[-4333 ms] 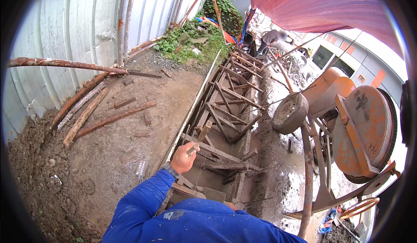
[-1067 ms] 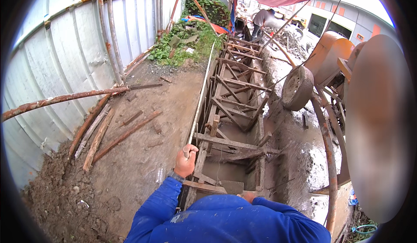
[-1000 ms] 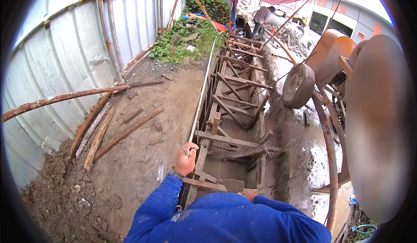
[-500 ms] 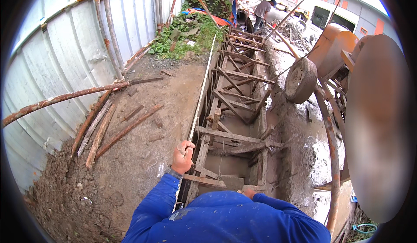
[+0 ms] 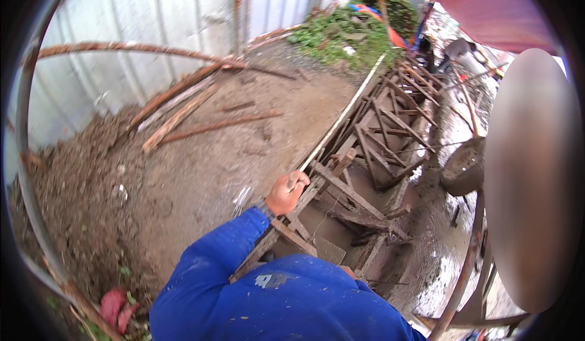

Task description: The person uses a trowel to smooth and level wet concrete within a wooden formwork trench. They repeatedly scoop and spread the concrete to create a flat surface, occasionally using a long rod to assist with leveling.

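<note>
My left hand (image 5: 286, 193) is curled into a fist at the left edge of a long timber formwork (image 5: 368, 198), where a thin pale strip (image 5: 347, 112) runs away from it. What the fist holds, if anything, is hidden. Only a sliver of my right hand (image 5: 348, 272) shows past my blue-clad body, and its fingers are out of sight. Near it, inside the formwork, is a flat grey square-edged plate (image 5: 329, 251); whether the right hand holds it I cannot tell. Wooden cross braces (image 5: 350, 190) span the trench.
Loose timber poles (image 5: 180, 117) lie on the muddy ground at left, below a corrugated metal fence (image 5: 183, 12). A muddy wheel (image 5: 463, 165) stands right of the trench. A rusty curved pole (image 5: 464, 268) rises at lower right. A red tarp (image 5: 493, 9) hangs at upper right.
My view has turned left and tilted, so the trench now slants to the upper right. The left fist remains at the formwork edge. Less of my right arm shows.
</note>
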Motion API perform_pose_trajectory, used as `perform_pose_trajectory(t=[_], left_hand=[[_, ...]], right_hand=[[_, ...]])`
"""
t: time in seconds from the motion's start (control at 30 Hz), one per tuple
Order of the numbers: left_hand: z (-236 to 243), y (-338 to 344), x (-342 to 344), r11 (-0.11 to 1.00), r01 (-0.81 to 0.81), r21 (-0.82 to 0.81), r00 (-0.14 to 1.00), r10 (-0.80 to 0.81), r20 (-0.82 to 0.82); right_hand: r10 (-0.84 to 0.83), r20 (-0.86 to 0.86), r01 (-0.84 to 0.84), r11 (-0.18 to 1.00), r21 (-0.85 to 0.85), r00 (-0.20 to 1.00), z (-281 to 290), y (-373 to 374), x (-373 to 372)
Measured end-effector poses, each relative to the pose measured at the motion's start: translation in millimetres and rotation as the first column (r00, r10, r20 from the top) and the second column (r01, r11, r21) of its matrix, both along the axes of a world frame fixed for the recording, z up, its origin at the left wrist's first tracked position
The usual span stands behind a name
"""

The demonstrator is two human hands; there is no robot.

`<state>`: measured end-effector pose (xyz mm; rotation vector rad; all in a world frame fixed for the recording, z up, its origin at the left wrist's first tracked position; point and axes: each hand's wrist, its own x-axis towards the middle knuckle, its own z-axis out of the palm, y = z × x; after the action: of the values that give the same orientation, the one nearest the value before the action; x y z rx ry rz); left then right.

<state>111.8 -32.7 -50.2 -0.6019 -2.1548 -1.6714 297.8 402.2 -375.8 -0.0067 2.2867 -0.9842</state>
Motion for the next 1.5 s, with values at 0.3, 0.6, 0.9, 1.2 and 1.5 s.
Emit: perform_pose_trajectory(t=[0.3, 0.6, 0.9, 1.2, 1.5], left_hand=[[-15, 16, 4, 0.98, -0.126, 0.156, 0.992, 0.129, -0.004], [-40, 25, 7, 0.897, -0.382, 0.221, 0.924, 0.37, 0.094], [-31, 36, 19, 0.924, -0.312, 0.221, 0.941, 0.267, 0.209], [-44, 18, 1, 0.935, -0.352, 0.036, 0.888, 0.322, 0.328], [-59, 2, -6, 0.903, -0.429, -0.021, 0.845, 0.41, 0.344]], right_hand=[[0.147, 0.057, -0.149, 0.988, 0.049, 0.988, 43, 9, -56], [0.322, -0.183, -0.328, 0.945, -0.005, 0.929, 130, -38, -164], [0.291, -0.534, -0.4, 0.911, -0.099, 0.794, 249, -89, -243], [0.138, -0.757, -0.473, 0.847, -0.243, 0.638, 368, -108, -259], [0.083, -0.777, -0.486, 0.82, -0.303, 0.624, 378, -82, -247]])
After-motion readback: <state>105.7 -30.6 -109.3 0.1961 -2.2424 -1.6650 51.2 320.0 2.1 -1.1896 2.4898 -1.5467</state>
